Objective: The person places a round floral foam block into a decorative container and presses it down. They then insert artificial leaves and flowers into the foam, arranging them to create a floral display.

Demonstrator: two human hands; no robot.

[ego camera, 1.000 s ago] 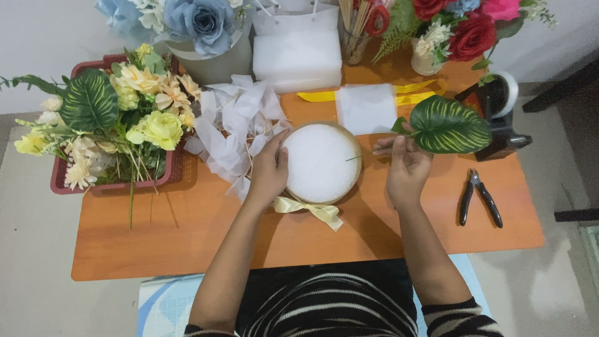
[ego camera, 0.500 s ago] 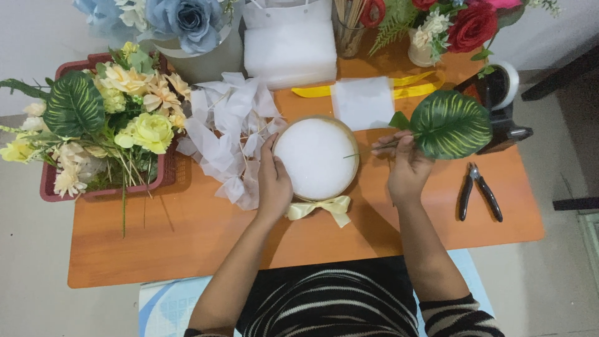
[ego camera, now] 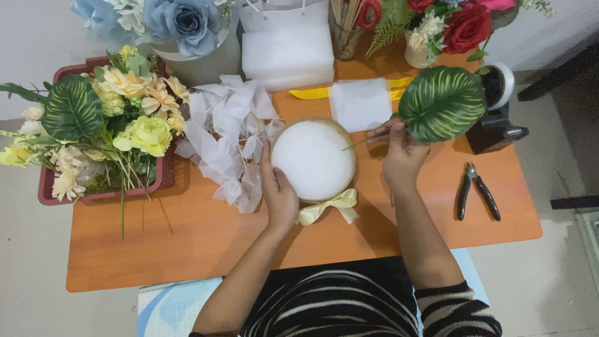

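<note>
Left hand: the left hand, just left of the frame's centre, lies flat and open against the left side of the round pot, fingers along its rim.
Right hand: the right hand, right of centre, is closed in a pinch on the thin stem of the striped green leaf; the stem's bare end points left over the pot's right edge.
Pot: mid-frame on the orange table, filled with white foam, a cream ribbon bow on its near side.
Leaf: held above the table at upper right, its blade partly covering the black tape dispenser.
Left of the pot: a heap of white tissue scraps touches the left hand's side; beyond it, at the left edge, a dark red basket full of yellow and cream artificial flowers.
Behind the pot: a white paper square lying over a yellow strip, then a white foam block at top centre.
Top of frame: blue roses in a pale container at upper left; red roses at upper right; a cup of sticks between them.
Right side: black pliers lie alone on the table, well apart from the right hand.
</note>
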